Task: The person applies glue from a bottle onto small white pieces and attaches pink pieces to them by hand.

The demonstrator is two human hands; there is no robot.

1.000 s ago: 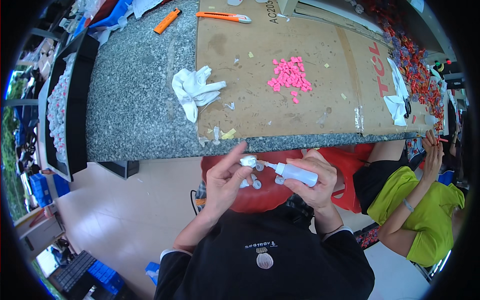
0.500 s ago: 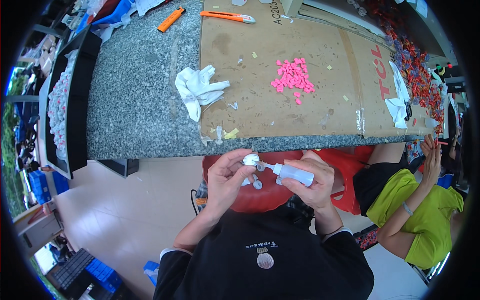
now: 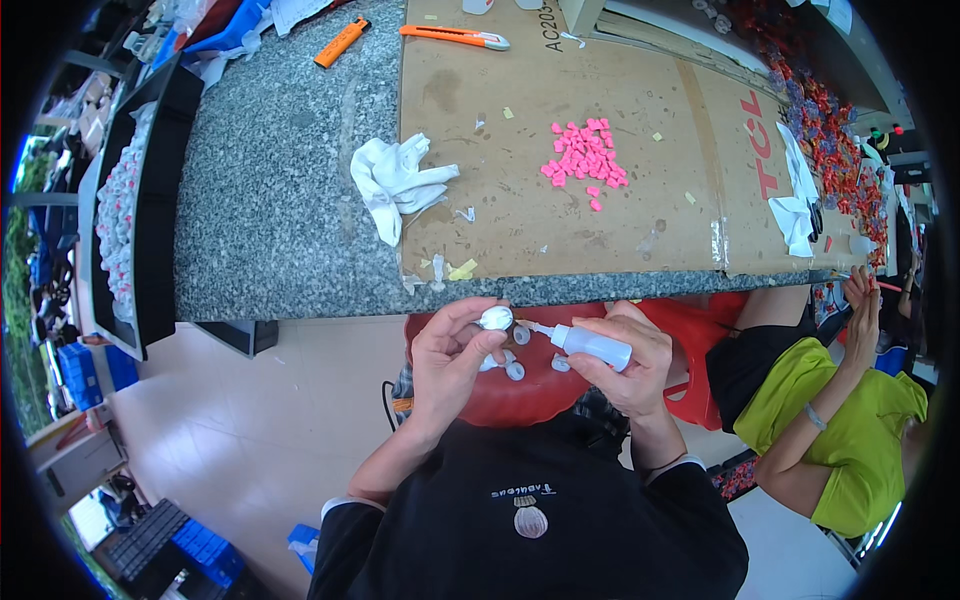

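Left hand (image 3: pixel 452 352) is raised below the table edge, thumb and fingers pinched on a small white round piece (image 3: pixel 495 318) held at the fingertips. Right hand (image 3: pixel 628 362) is closed around a white squeeze bottle (image 3: pixel 590 346), which lies nearly level with its thin nozzle pointing left, the tip just beside the white piece; actual contact between the two cannot be confirmed. Both hands sit over a red basin (image 3: pixel 520 385) at lap level, where several small white caps (image 3: pixel 516 368) lie loose just under the held piece.

Above the hands runs the grey granite table (image 3: pixel 280 210), partly covered by a brown cardboard sheet (image 3: pixel 570 230). On the cardboard: a heap of small pink pieces (image 3: pixel 585 160) near its middle, and a crumpled white cloth (image 3: pixel 395 180) overlapping its left edge onto the stone. An orange utility knife (image 3: pixel 455 37) lies at the far edge of the cardboard; a second orange cutter (image 3: pixel 340 43) lies on the stone to its left. A long black tray (image 3: pixel 160 200) filled with small pale parts runs along the table's left end.

At right, a second person in a yellow-green shirt (image 3: pixel 860 440) sits well apart, one hand (image 3: pixel 862 295) raised near the table's corner
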